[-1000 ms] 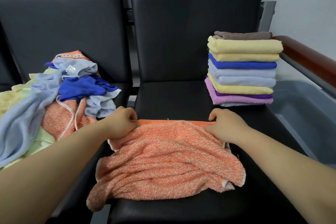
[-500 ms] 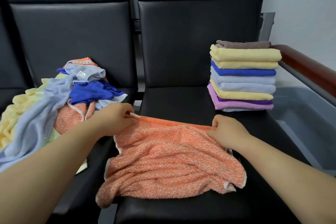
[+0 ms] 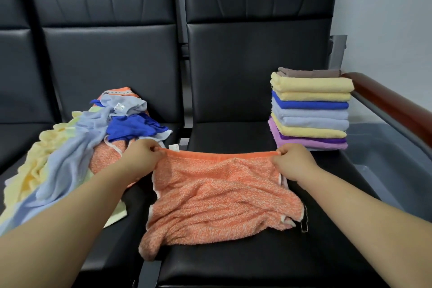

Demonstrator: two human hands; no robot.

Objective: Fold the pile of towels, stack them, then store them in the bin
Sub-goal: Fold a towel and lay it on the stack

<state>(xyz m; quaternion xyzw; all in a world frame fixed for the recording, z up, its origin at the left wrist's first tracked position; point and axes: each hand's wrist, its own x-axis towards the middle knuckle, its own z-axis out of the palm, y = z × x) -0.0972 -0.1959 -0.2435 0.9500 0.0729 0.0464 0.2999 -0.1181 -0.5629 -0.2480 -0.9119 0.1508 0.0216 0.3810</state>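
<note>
An orange speckled towel (image 3: 217,196) lies rumpled on the black seat (image 3: 233,262) in front of me. My left hand (image 3: 142,159) pinches its far left corner and my right hand (image 3: 294,161) pinches its far right corner, so the far hem is stretched taut between them. A pile of unfolded towels (image 3: 77,145) in yellow, pale blue, dark blue and orange covers the seat to the left. A stack of folded towels (image 3: 311,110) stands at the back right of the seat. The grey bin (image 3: 392,166) sits to the right, below the armrest.
A brown wooden armrest (image 3: 397,105) on a grey metal frame runs along the right, between the seat and the bin. Black seat backs (image 3: 257,65) rise behind. A white wall is at the far right.
Both hands have moved apart and slightly away from me, pulling the towel's far edge straight and taut. The towel's near part has slid along with it.
</note>
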